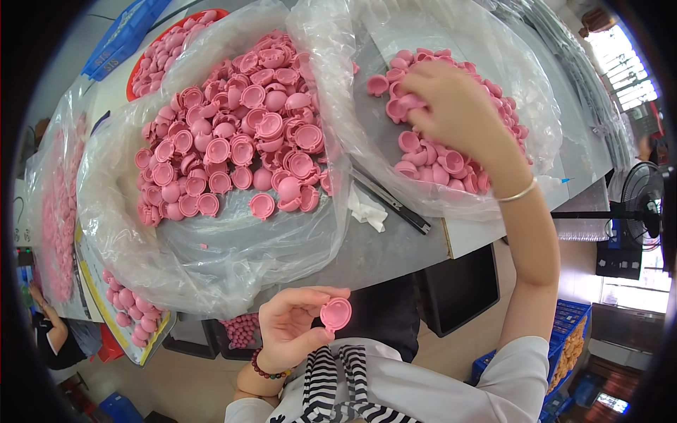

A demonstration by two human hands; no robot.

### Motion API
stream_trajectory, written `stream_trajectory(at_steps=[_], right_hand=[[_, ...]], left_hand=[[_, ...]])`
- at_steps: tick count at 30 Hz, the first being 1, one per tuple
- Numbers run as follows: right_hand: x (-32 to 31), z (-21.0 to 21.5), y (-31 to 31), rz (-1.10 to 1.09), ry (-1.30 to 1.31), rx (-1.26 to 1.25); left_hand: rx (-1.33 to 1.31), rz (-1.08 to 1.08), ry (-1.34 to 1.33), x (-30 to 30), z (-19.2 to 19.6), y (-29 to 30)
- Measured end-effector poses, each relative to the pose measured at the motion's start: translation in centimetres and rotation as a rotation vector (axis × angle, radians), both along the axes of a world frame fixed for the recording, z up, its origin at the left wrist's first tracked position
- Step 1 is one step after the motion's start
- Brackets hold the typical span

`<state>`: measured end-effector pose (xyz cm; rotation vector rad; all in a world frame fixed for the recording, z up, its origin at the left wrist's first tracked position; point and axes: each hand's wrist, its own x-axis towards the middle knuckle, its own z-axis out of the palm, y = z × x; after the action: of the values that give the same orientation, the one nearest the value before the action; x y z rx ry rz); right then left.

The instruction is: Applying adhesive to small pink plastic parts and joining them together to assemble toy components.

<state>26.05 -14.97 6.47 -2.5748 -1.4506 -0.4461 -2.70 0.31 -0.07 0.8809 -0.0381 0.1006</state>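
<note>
Nearest me, left hand [293,326] pinches one pink half-shell [336,314] between thumb and fingers, close to the chest. Right hand [455,109] reaches far right, fingers curled on a shell in the right-hand pile [430,158] in its clear bag [338,92] on the table [395,250]. Larger shell heap [233,134] lies far left.

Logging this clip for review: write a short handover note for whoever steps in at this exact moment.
Left hand: holds one pink half shell near the chest.
Right hand: reaching into the right pile of shells on its plastic bag; whether it grips one cannot be told.
Big pile lies on the left bag, more in the red basin.
Done: one shell picked.
Left: both piles are large.
</note>
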Motion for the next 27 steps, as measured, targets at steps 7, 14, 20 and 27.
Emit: stream_trajectory(at_steps=[7,14,20,27], right_hand=[[2.2,3.6,-6.3,-0.171,0.23,0.13],[3.0,0.3,2.6,0.095,0.233,0.056],[4.3,-2.0,7.4,-0.087,0.133,-0.264],[-1.7,3.2,0.2,0.011,0.439,0.489]], left_hand=[[-0.005,-0.031,-0.022,0.7,0.1,0.0],[0.014,-0.052,-0.032,0.9,0.4,-0.6],[0.037,0.026,0.012,0.2,0.7,-1.2],[-0.036,-0.023,-0.023,0.3,0.5,-0.6]])
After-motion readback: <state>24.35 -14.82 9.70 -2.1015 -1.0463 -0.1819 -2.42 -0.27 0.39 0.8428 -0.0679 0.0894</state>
